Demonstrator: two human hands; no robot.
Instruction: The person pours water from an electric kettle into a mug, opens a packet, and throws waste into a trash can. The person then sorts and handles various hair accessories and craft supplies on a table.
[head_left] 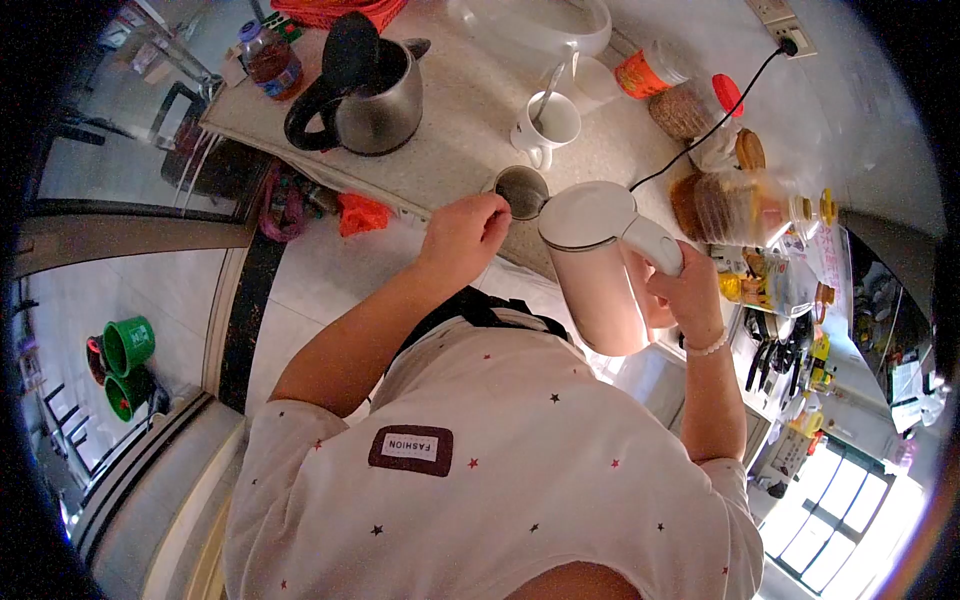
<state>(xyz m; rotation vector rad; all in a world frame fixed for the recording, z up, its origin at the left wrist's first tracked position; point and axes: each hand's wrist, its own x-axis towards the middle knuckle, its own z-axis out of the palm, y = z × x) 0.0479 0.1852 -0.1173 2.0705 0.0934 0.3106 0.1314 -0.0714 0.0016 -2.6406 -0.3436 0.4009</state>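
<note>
My right hand (690,290) is wrapped round the handle of a pale electric kettle (605,290) with a white lid. The kettle is tilted, its spout end close to the rim of a grey metal cup (524,193) at the counter's front edge. My left hand (465,238) is closed at the near side of that cup, seemingly on its handle, which the fingers hide. Just behind the cup stands a white mug (548,122) with a spoon (550,85) in it. Whether liquid is flowing, I cannot tell.
A steel kettle (378,115) with its black lid raised stands on the counter (465,130) at the left, near a capped jar (270,62). Jars and an oil bottle (750,208) line the right wall. A black cord (715,122) runs from the wall socket (780,22).
</note>
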